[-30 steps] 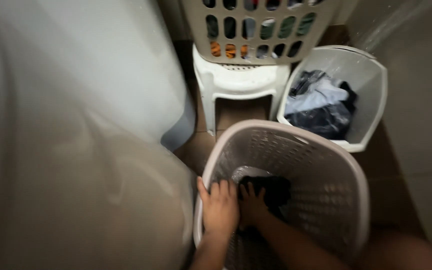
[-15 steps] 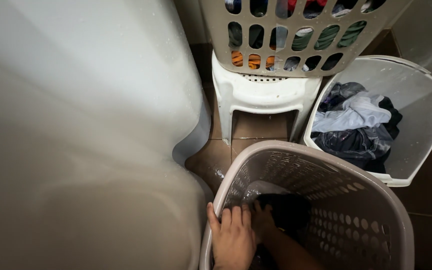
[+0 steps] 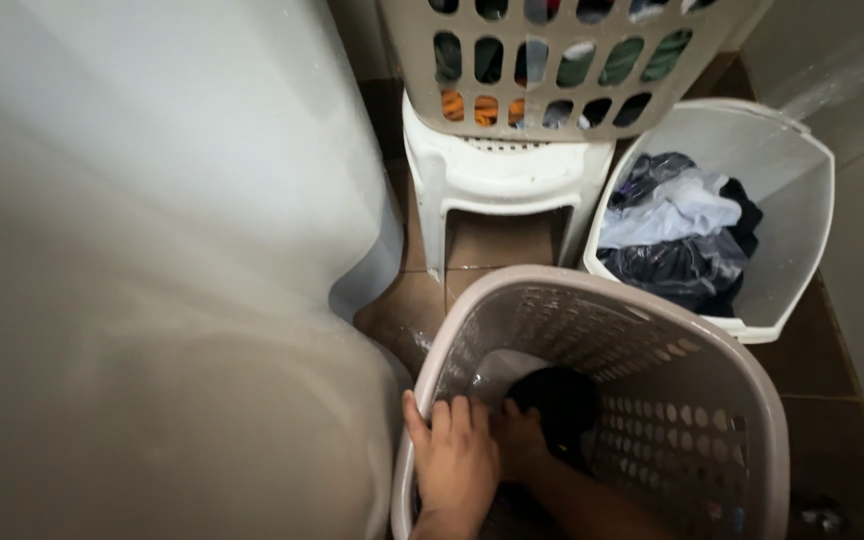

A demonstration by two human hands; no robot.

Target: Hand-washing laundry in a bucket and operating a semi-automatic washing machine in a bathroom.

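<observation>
**A:** Head view, lower middle of the frame: my left hand [image 3: 455, 462] lies on the near-left rim of the perforated laundry basket [image 3: 742, 385], fingers spread flat and curled over the edge, pinching nothing. My right hand [image 3: 520, 440] is reached down inside, its grip closing on the dark garment [image 3: 560, 402] at the bottom, beside a pale patch of something there.

**B:** So which step do you make it?

**A:** I'd judge it the pick-up: one hand steadying the basket, the other gathering cloth. Whether the fingers are fully pressed shut around the fabric I cannot tell; they are half buried in it.

**B:** And the next move?

**A:** In my view, a firm bunching of the cloth and a straight lift, clear of the basket wall on the right side of the frame.

**B:** Which way does the garment lie?

**A:** It's a crumpled lump, so hardly any long axis; if anything it runs from centre frame down toward the lower edge, along my forearm. No end points anywhere I can name.

**B:** Around it?

**A:** A white bin [image 3: 797, 215] of clothes at upper right, a white stool [image 3: 497, 180] carrying a slotted hamper [image 3: 552, 60] at top centre.
</observation>
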